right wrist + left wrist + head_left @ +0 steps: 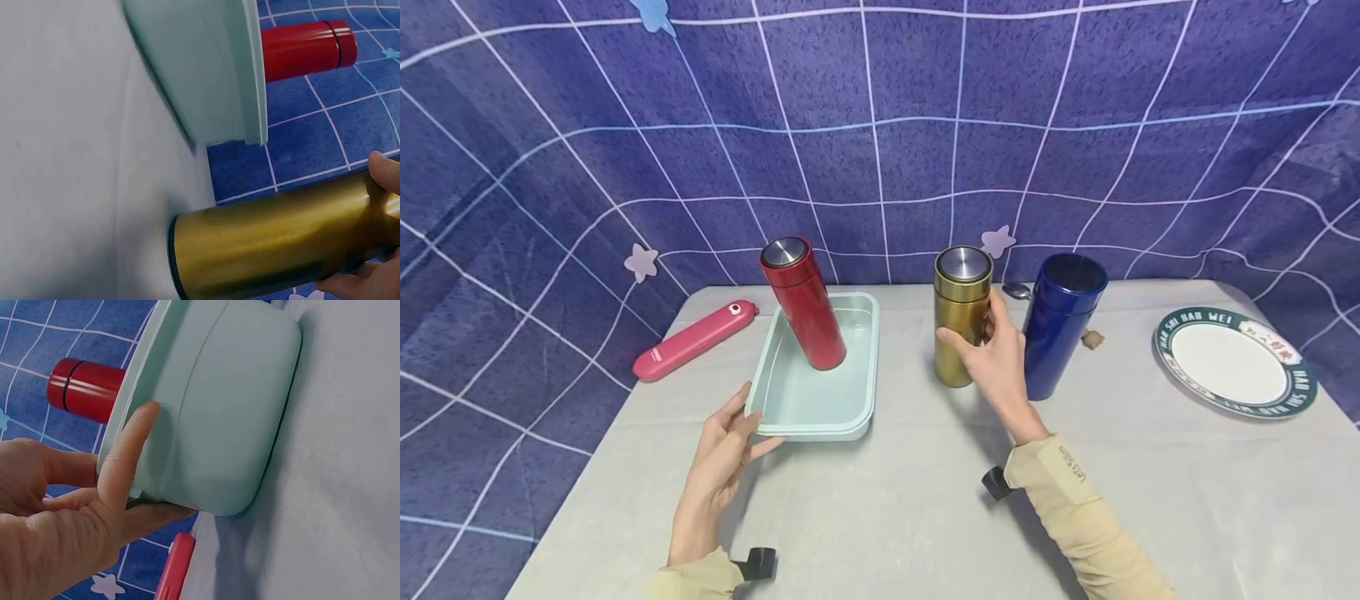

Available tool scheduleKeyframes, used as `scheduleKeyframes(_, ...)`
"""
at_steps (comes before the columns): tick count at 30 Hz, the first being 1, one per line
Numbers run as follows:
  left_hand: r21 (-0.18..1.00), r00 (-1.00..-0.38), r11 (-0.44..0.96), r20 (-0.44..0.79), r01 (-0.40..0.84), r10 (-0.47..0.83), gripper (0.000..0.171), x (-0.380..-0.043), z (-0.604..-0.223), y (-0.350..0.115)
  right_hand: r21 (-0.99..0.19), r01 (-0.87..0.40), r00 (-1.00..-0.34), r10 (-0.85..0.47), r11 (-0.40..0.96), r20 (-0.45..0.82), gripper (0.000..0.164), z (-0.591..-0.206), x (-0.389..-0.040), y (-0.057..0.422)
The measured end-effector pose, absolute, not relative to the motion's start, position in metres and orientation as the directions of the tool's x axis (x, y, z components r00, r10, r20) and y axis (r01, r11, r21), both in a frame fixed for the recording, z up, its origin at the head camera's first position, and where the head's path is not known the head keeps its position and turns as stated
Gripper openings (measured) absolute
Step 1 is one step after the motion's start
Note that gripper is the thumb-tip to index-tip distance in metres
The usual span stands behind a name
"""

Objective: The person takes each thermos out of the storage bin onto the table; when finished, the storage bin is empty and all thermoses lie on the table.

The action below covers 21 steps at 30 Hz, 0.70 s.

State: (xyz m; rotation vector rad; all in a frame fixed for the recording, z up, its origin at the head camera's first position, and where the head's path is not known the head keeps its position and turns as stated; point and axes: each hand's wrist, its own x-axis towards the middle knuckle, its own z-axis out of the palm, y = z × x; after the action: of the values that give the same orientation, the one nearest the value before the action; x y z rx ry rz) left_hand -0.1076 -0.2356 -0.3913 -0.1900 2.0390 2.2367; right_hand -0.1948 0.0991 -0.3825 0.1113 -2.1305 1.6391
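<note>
My right hand (1000, 367) grips a gold thermos bottle (957, 333) with a silver lid, thumb on one side and fingers on the other. The bottle is upright, its base (178, 256) at or just above the tablecloth; which one I cannot tell. My left hand (718, 458) holds the near left corner of a pale green plastic container (857, 429), with one finger (128, 450) lying along the outer wall. Inside that container stands a red thermos bottle (808, 308), leaning slightly. Close to the right of my right hand is a blue thermos bottle (1060, 333).
A pink elongated case (696, 342) with an eye design lies left of the container. Behind the blue bottle are a spoon (1017, 291) and a small brown object (1093, 338). A green-rimmed plate (1232, 362) lies at the right. A blue gridded curtain (917, 158) hangs behind the table.
</note>
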Motion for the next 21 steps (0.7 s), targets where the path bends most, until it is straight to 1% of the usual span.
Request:
scheduleKeyframes(8,0.984,-0.987,-0.087,-0.159,-0.158,-0.003,0.061,-0.107,-0.39,-0.237,-0.886,-0.33,-0.905,0.158,0.325,0.395,0.077,-0.383,-0.194,0.1)
scheduleKeyframes(12,0.984,-0.987,-0.084,-0.16,-0.159,-0.007,0.06,-0.107,-0.39,-0.237,-0.879,-0.314,-0.911,0.148,0.359,0.385,0.088,-0.378,-0.194,0.099)
scheduleKeyframes(15,0.984,-0.987,-0.083,-0.161,-0.16,-0.004,0.06,-0.108,-0.391,-0.237,-0.874,-0.305,-0.908,0.16,0.379,0.386,0.097,-0.369,-0.194,0.096)
scheduleKeyframes(18,0.983,-0.987,-0.082,-0.163,-0.162,-0.006,0.059,-0.107,-0.392,-0.237,-0.87,-0.325,-0.899,0.165,0.372,0.406,0.101,-0.356,-0.196,0.093)
scheduleKeyframes(21,0.984,-0.987,-0.076,-0.16,-0.159,-0.012,0.059,-0.106,-0.392,-0.237,-0.847,-0.373,-0.872,0.169,0.378,0.459,0.102,-0.343,-0.199,0.092)
